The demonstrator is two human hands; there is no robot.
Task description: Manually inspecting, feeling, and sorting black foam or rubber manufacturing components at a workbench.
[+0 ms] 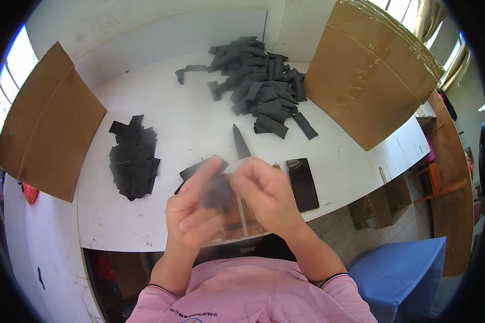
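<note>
In front of my chest, both hands are at a small black fabric piece (217, 192), blurred by motion. My left hand (191, 210) grips it from the left, its index finger stretched out. My right hand (267, 195) is closed, with thumb and fingertips pinched at the piece's right edge. Just beyond the hands a dark pointed tool (241, 143) juts away from me; its base is hidden. Other black fabric pieces (191, 171) lie partly hidden behind my left hand. Below the hands is a brown taped surface (233, 229), largely covered.
A heap of black fabric strips (264, 81) lies at the back of the white table (172, 118). Flattened black pieces (134, 159) are stacked on the left. Cardboard boxes stand left (46, 126) and right (372, 64). A black phone (303, 184) lies beside my right hand.
</note>
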